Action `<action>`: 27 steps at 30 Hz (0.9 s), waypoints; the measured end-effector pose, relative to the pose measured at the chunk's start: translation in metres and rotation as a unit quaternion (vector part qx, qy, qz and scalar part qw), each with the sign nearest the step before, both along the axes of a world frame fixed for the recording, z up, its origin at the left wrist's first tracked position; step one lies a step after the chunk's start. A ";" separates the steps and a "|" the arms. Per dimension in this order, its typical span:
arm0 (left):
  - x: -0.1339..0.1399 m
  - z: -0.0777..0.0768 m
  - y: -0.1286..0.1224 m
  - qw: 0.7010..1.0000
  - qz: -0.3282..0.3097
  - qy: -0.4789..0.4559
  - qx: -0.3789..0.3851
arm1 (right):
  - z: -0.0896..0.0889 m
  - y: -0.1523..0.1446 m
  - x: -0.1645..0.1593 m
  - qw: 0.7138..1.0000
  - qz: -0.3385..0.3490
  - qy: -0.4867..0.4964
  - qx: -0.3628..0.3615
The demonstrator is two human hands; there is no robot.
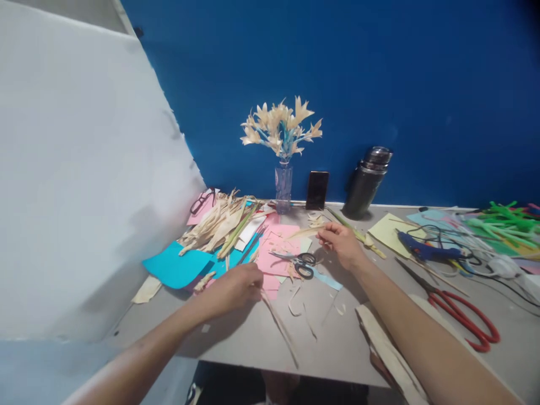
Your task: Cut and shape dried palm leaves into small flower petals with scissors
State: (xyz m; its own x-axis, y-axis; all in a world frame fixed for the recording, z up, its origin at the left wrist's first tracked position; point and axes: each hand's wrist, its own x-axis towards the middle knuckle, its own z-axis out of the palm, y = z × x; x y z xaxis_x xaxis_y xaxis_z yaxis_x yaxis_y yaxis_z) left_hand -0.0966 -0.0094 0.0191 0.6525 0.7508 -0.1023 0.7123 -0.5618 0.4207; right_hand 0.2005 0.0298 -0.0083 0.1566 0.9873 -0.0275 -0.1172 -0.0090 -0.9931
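Note:
My right hand is closed in a pinch on a pale piece of dried corn husk, which points left over the pink paper. My left hand is closed near the front of the table, fingers pressed together. From its fingertips a thin dried husk strip runs down toward the table's front edge. Between the hands, small black-handled scissors lie on the pink paper among husk scraps. Behind them, a clear bottle holds pale husk flowers on blue stems.
A heap of dried husks lies on blue sheets at the left. A phone and a dark flask stand by the blue wall. Red-handled scissors, a blue glue gun with cords and green pipe cleaners lie right.

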 end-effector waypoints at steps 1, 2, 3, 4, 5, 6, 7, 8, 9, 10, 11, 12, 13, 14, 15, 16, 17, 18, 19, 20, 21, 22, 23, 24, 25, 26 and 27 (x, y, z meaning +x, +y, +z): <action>-0.005 0.006 0.007 1.000 0.007 -0.014 0.007 | 0.000 0.000 0.001 1.000 0.001 0.002 0.000; -0.010 0.013 0.015 0.999 0.023 -0.026 0.018 | 0.001 0.000 0.002 1.000 0.000 0.004 0.002; -0.013 0.019 0.022 0.999 0.036 -0.030 0.027 | 0.001 0.001 0.003 1.000 -0.002 0.006 0.005; -0.016 0.025 0.028 0.998 0.047 -0.032 0.033 | 0.001 0.001 0.005 1.000 -0.004 0.007 0.008; -0.017 0.030 0.034 0.996 0.060 -0.043 0.045 | 0.001 0.002 0.007 1.000 -0.005 0.006 0.012; -0.015 0.035 0.038 0.993 0.081 -0.068 0.057 | 0.001 0.003 0.008 1.000 -0.006 0.003 0.016; -0.012 0.039 0.041 0.988 0.106 -0.098 0.062 | 0.001 0.003 0.009 1.000 -0.004 -0.001 0.020; -0.005 0.042 0.043 0.981 0.127 -0.132 0.058 | 0.001 0.003 0.010 1.000 -0.001 -0.008 0.025; 0.003 0.043 0.044 0.975 0.140 -0.167 0.046 | 0.002 0.003 0.009 0.999 0.005 -0.017 0.031; 0.013 0.044 0.043 0.970 0.140 -0.198 0.029 | 0.004 0.001 0.007 0.999 0.014 -0.028 0.038; 0.025 0.043 0.041 0.965 0.137 -0.225 0.019 | 0.006 -0.001 0.005 0.998 0.026 -0.041 0.046; 0.037 0.042 0.039 0.958 0.138 -0.250 0.013 | 0.008 -0.004 0.002 0.996 0.039 -0.055 0.055; 0.049 0.039 0.037 0.955 0.132 -0.264 0.002 | 0.011 -0.007 -0.002 0.994 0.054 -0.069 0.064; 0.061 0.036 0.034 0.954 0.126 -0.272 -0.006 | 0.014 -0.011 -0.006 0.992 0.068 -0.083 0.072; 0.071 0.033 0.032 0.959 0.110 -0.259 -0.016 | 0.017 -0.014 -0.009 0.989 0.081 -0.096 0.079; 0.079 0.029 0.030 0.965 0.099 -0.240 -0.023 | 0.019 -0.017 -0.013 0.986 0.092 -0.108 0.086; 0.086 0.026 0.029 0.972 0.095 -0.213 -0.025 | 0.020 -0.020 -0.015 0.984 0.100 -0.116 0.092; 0.091 0.024 0.029 0.978 0.095 -0.184 -0.021 | 0.021 -0.023 -0.017 0.981 0.105 -0.128 0.098; 0.094 0.023 0.028 0.982 0.095 -0.160 -0.016 | 0.022 -0.024 -0.019 0.977 0.106 -0.150 0.108; 0.097 0.023 0.029 0.985 0.095 -0.141 -0.010 | 0.022 -0.025 -0.019 0.970 0.107 -0.183 0.120; 0.098 0.023 0.029 0.988 0.095 -0.125 -0.003 | 0.021 -0.026 -0.020 0.958 0.106 -0.227 0.136; 0.099 0.024 0.028 0.989 0.094 -0.114 0.004 | 0.021 -0.027 -0.020 0.939 0.110 -0.288 0.152; 0.100 0.025 0.028 0.990 0.095 -0.102 0.012 | 0.021 -0.027 -0.021 0.917 0.114 -0.344 0.165; 0.101 0.026 0.027 0.991 0.098 -0.088 0.022 | 0.020 -0.028 -0.021 0.892 0.124 -0.399 0.174; 0.102 0.026 0.025 0.991 0.105 -0.074 0.033 | 0.020 -0.028 -0.022 0.865 0.134 -0.450 0.176; 0.104 0.025 0.024 0.991 0.109 -0.062 0.043 | 0.020 -0.029 -0.023 0.840 0.136 -0.495 0.177; 0.105 0.025 0.022 0.991 0.113 -0.052 0.053 | 0.020 -0.030 -0.025 0.816 0.129 -0.534 0.179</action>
State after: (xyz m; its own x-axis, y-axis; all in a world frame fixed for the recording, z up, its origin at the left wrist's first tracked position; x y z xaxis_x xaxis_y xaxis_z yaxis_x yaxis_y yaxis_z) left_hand 0.0087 0.0129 0.0438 0.4693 0.8819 0.0443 0.7811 -0.4380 0.4450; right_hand 0.1760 -0.0002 0.0113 -0.3120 0.9062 0.2854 0.7767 0.4163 -0.4726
